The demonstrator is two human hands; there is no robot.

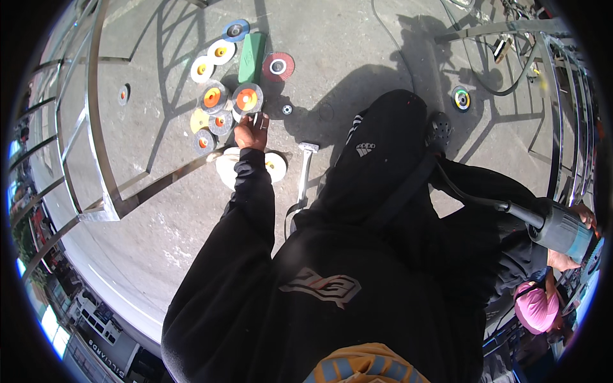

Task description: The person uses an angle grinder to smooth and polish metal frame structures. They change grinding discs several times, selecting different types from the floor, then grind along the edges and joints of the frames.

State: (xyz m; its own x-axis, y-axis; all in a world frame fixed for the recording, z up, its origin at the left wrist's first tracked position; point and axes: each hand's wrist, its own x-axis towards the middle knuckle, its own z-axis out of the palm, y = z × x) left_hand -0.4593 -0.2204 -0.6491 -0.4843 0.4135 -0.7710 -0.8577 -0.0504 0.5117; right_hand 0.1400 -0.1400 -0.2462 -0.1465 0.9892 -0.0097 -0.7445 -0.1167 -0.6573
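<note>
- Left hand (252,133): on my feed its fingers meet the near edge of a round grey abrasive disc with an orange hub (247,99); whether they have closed on it I cannot tell.
- Right hand (562,260): wrapped around a teal-and-grey, barrel-bodied angle grinder (562,233), at the far right of my view.
- Hazards: the discs left of the left hand lie close, some overlapping, so I judge that a careless pull could drag or chip a neighbour. A knock could send the small round metal piece (287,110), just right of the fingers, rolling. Were the grinder triggered, its black cord (504,206), running by the leg, could snag.
- Materials: the orange-hubbed disc looks gritty and matt; beyond the left hand lie a smooth, oblong green box (253,57) and a rough, ridged red flap disc (279,66). Right of the left wrist lies a metal hammer (306,169), straight-shafted. All rest on coarse, sunlit grey concrete floor (150,223).
</note>
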